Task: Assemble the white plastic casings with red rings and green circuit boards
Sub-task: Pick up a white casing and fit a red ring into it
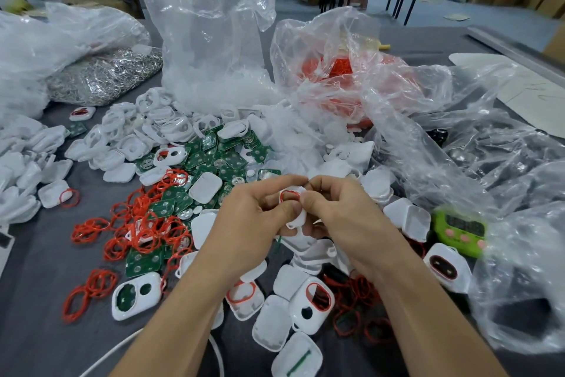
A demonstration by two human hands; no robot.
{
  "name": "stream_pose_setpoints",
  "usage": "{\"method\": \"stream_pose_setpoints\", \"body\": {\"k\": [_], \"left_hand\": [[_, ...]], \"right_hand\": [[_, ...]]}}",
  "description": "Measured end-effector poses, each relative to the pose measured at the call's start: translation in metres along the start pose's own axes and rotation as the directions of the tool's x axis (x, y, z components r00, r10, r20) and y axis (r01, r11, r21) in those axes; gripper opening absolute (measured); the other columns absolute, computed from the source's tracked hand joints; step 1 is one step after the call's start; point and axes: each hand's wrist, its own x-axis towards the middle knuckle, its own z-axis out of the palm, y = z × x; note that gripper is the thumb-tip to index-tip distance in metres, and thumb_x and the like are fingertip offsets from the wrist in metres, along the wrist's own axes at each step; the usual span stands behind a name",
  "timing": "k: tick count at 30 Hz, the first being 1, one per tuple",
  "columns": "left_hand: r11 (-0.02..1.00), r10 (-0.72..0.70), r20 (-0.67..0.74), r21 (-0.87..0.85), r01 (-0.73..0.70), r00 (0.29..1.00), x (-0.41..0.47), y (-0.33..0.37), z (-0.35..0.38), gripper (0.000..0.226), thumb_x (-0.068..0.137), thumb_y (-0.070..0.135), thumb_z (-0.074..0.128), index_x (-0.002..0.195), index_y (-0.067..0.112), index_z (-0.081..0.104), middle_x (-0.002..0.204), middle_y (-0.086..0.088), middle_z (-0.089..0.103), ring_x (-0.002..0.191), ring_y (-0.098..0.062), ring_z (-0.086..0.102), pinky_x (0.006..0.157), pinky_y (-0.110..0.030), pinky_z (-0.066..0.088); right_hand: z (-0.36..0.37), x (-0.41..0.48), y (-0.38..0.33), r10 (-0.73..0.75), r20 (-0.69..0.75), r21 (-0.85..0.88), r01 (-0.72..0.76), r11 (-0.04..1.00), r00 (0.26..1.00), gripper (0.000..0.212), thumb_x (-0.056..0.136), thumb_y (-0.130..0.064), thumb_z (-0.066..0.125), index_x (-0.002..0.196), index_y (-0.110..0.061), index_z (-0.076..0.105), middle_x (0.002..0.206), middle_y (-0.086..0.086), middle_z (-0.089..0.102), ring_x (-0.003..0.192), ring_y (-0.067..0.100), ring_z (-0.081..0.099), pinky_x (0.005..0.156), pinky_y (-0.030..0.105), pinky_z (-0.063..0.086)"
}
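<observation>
Over the middle of the grey table (36,300), two bare hands meet and hold one small white casing (298,219) up off the pile. A red ring (289,195) sits around the hole at the top of this casing. The left hand (253,214) holds the casing from the left side. Its fingers (275,182) are curled and clamped on it, with the thumb pressed close to the ring. The right hand (345,211) holds it from the right side. Its thumb and first finger pinch the casing's top edge, right beside the ring. The two hands touch each other above the casing.

Under and around the hands lie many loose parts. A heap of red rings (137,230) lies to the left, mixed with green circuit boards (211,156) that spread toward the back. More white casings (153,132) are piled behind them. Near the left arm lies a casing with a green board inside (136,295). Between the arms lies a casing with a red ring in it (313,304). A small green timer (461,231) rests to the right of the right hand. Big clear plastic bags (214,40) stand at the back, and one holds shiny silver bits (104,77). A white cable (113,349) lies on the table by the left arm.
</observation>
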Motion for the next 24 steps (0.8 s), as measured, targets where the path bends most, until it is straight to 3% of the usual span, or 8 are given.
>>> {"method": "stream_pose_setpoints", "body": {"k": [2,7,9,14,20,24], "left_hand": [[1.0,0.008,0.0,0.013,-0.008,1.0,0.0,-0.002,-0.001,0.038,0.094,0.003,0.07,0.113,0.035,0.077,0.089,-0.013,0.078,0.081,-0.047,0.07,0.082,-0.058,0.061],[0.999,0.049,-0.029,0.02,-0.048,0.998,0.0,-0.003,0.0,0.035,0.092,0.002,0.072,0.111,0.03,0.078,0.078,-0.006,0.077,0.067,-0.021,0.067,0.064,-0.03,0.06],[0.997,0.069,-0.046,0.045,-0.067,0.997,-0.001,-0.001,0.001,0.035,0.091,0.004,0.073,0.111,0.032,0.078,0.077,-0.004,0.077,0.065,-0.013,0.065,0.064,-0.023,0.059],[0.998,0.062,-0.066,-0.001,-0.062,0.996,-0.004,0.007,0.0,0.03,0.083,0.006,0.074,0.103,0.028,0.081,0.066,0.006,0.073,0.054,-0.004,0.058,0.057,-0.016,0.051],[0.995,0.097,-0.083,0.02,-0.095,0.992,-0.005,0.01,0.0,0.029,0.085,0.0,0.071,0.102,0.021,0.082,0.049,0.013,0.057,0.043,0.002,0.044,0.048,-0.009,0.04],[0.993,0.106,-0.111,0.061,-0.1,0.988,-0.005,0.013,0.003,0.029,0.074,0.02,0.07,0.097,0.032,0.083,0.048,0.011,0.049,0.047,-0.006,0.038,0.049,-0.015,0.036]], "right_hand": [[0.001,-0.001,0.0,-0.002,0.003,-0.024,0.002,1.0,1.0,0.022,0.099,-0.015,0.059,0.081,-0.019,0.069,0.065,0.006,0.064,0.062,0.018,0.06,0.064,0.034,0.052],[0.002,0.0,0.0,-0.004,-0.016,-0.006,0.004,1.0,1.0,0.023,0.1,-0.013,0.059,0.079,-0.019,0.067,0.066,0.008,0.063,0.063,0.02,0.059,0.062,0.033,0.05],[0.002,0.0,-0.002,-0.006,-0.027,0.04,0.007,0.999,1.0,0.025,0.099,-0.01,0.06,0.076,-0.018,0.066,0.068,0.011,0.062,0.063,0.022,0.057,0.061,0.035,0.046],[-0.003,-0.002,-0.008,0.017,0.048,0.219,-0.027,0.975,0.999,0.03,0.094,0.0,0.066,0.067,-0.013,0.065,0.061,0.014,0.062,0.052,0.021,0.057,0.051,0.028,0.04],[-0.004,-0.004,-0.011,-0.011,0.085,0.263,-0.012,0.965,0.996,0.028,0.095,-0.001,0.065,0.069,-0.011,0.066,0.067,0.015,0.065,0.053,0.022,0.058,0.051,0.025,0.043],[-0.004,-0.004,-0.01,-0.023,0.073,0.234,0.005,0.972,0.997,0.029,0.097,-0.001,0.064,0.07,-0.013,0.065,0.063,0.013,0.063,0.054,0.021,0.057,0.051,0.025,0.043]]}}
